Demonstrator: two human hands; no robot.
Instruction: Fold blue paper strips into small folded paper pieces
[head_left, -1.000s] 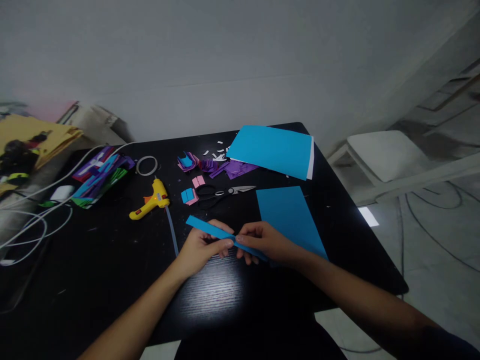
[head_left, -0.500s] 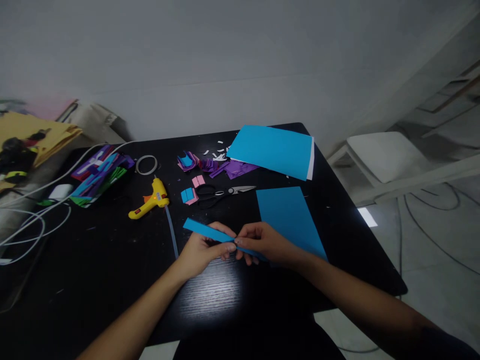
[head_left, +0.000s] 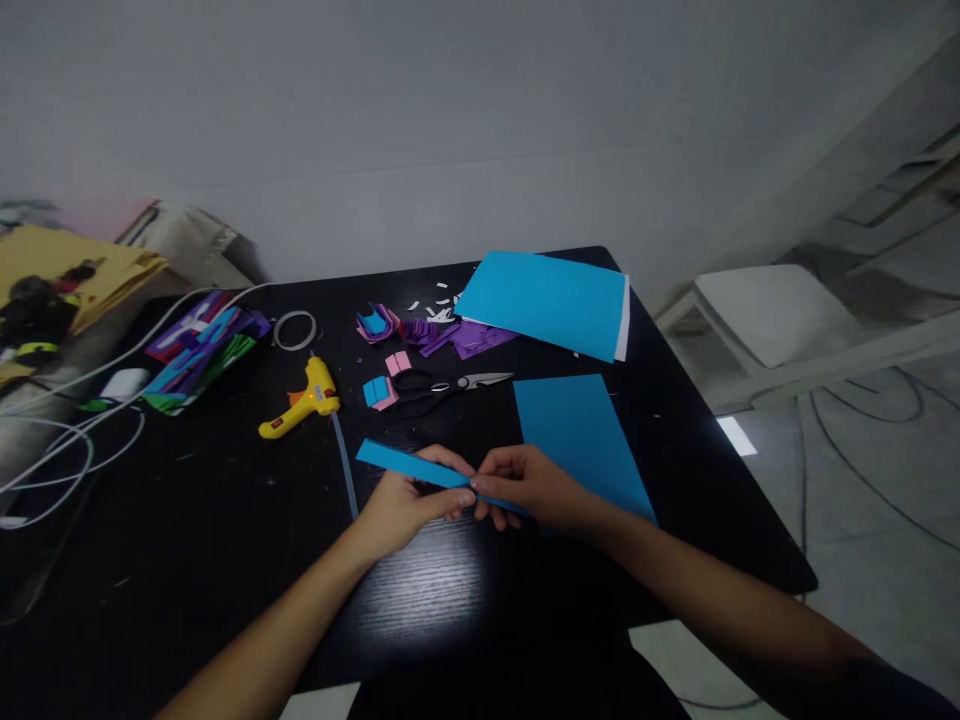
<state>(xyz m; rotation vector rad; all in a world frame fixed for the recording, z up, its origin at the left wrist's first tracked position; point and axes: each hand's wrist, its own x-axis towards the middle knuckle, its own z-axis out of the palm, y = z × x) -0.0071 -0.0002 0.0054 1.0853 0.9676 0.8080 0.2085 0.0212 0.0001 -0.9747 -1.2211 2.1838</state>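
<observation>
Where the black table [head_left: 202, 540] is followed from its left side, a bundle of coloured strips [head_left: 199, 350] is crossed by a white cable. Beside it a ring-shaped roll [head_left: 277, 332] is seen lying flat, and nearer the person a yellow glue gun [head_left: 313, 395] is laid on its side, with a glue stick [head_left: 345, 468] trailed from its rear. To the right of the gun, a small blue-and-pink folded piece [head_left: 377, 391] is set just beside the handles of the scissors [head_left: 463, 382], which are left unheld.

Nearer the person, a blue paper strip [head_left: 405, 463] is held above the table, its free end pointed left past the left hand [head_left: 401, 512]. It is pinched there between thumb and fingers. Close by, the strip is gripped near its other end by the thumb and forefinger of the right hand [head_left: 529, 485], by which that end is partly covered. The step in hand is judged to be the folding or creasing of the strip, though no crease can be made out. For this, both pinches would need to be kept close and the edges aligned while pressure is applied. Farther right, a blue sheet [head_left: 581, 430] is laid flat, partly covered by the right hand.
</observation>
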